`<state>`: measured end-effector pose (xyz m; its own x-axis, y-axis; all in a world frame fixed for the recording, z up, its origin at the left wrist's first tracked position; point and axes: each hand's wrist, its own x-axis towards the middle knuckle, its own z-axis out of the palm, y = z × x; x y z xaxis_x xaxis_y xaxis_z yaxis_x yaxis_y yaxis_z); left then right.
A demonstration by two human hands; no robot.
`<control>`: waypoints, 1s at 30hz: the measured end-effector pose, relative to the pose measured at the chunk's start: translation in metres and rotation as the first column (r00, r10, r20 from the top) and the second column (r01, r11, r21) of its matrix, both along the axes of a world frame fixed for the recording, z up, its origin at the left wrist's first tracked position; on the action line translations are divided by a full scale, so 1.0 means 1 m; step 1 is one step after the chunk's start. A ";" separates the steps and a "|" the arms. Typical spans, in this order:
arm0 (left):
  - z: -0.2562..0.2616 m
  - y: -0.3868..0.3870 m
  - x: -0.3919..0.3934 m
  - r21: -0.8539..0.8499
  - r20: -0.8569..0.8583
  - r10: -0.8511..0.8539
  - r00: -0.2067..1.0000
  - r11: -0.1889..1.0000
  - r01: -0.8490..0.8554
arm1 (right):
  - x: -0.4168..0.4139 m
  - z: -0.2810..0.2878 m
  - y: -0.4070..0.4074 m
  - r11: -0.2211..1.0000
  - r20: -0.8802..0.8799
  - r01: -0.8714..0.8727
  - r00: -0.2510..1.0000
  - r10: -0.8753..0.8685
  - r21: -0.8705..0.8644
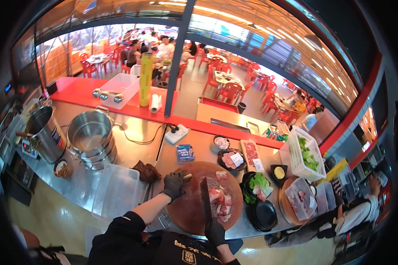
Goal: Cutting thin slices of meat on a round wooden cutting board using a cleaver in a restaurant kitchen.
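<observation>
My right hand (215,232), in a black glove, grips the handle of a cleaver (205,198) at the near edge of a round wooden chopping block (189,215). The dark blade points away from me, left of a pile of cut raw meat (223,202). Another piece of meat (221,175) lies near the block's far side. My left hand (174,185), also gloved in black, is at the block's left edge, closed around a small light-brown object (185,175) whose kind I cannot tell. A crumpled brown cloth (146,172) lies just left of that hand.
Steel pots (89,135) and a clear plastic bin (117,188) stand left. Beyond the block are a blue packet (185,153), a power strip (176,133) and bowls of meat (231,159). Right are black bowls (263,215), a lettuce basket (306,154) and a person (358,213).
</observation>
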<state>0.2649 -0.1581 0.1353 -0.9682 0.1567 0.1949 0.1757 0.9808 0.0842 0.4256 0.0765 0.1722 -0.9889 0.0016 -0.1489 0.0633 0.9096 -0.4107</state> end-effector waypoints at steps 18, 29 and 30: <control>0.003 -0.002 -0.002 0.248 0.217 -0.220 0.951 0.955 0.165 | 0.005 -0.034 0.055 0.891 -0.014 0.106 0.992 -0.125 -0.441; -0.017 0.023 0.044 0.303 0.122 -0.336 0.934 0.909 0.287 | 0.037 -0.001 0.045 0.870 0.101 0.136 0.990 -0.100 -0.473; -0.016 0.022 0.044 0.307 0.191 -0.340 0.921 0.912 0.273 | 0.040 -0.004 0.045 0.860 0.134 0.170 0.984 -0.119 -0.482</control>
<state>0.3085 -0.1358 0.1191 -0.9030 0.4273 0.0447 0.4062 0.8152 0.4128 0.4657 0.1218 0.1684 -0.9640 0.0454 -0.2620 0.2404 0.5702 -0.7855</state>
